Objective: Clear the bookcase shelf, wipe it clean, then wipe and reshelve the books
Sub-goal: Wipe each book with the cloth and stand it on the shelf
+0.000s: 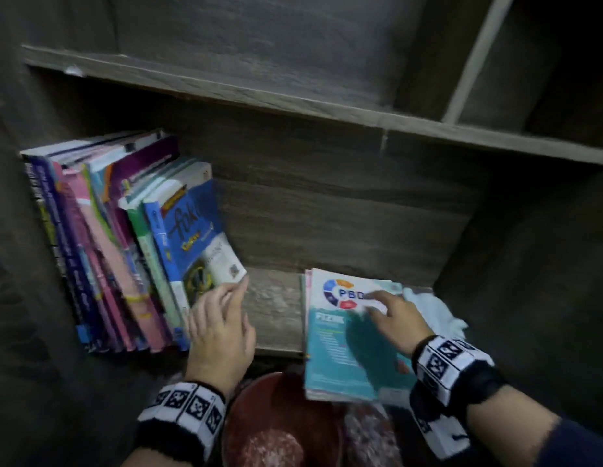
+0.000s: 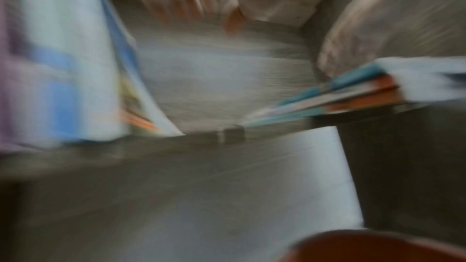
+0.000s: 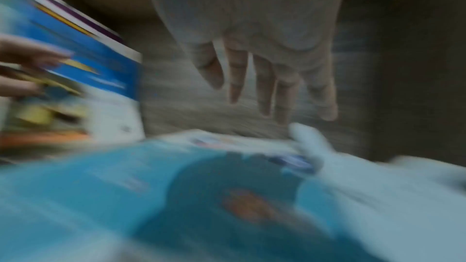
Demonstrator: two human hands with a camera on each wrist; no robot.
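Note:
A row of books [image 1: 108,237] leans on the left of the grey wooden shelf [image 1: 276,308]. The outermost is a blue book [image 1: 195,237] [image 3: 83,71]. My left hand [image 1: 222,318] lies with straight fingers against its lower cover. On the right, a small stack with a teal book [image 1: 343,335] [image 3: 176,186] on top lies flat, jutting over the shelf's front edge. My right hand [image 1: 394,315] [image 3: 267,79] hovers over it with fingers spread and straight, holding nothing. A pale cloth [image 1: 438,315] [image 3: 378,182] lies bunched beside the stack. Both wrist views are blurred.
An upper shelf board [image 1: 293,99] and a vertical divider [image 1: 475,59] close the compartment from above. Its dark side wall [image 1: 515,264] stands right of the cloth. A reddish round bowl [image 1: 279,423] [image 2: 378,246] sits below the shelf's front edge.

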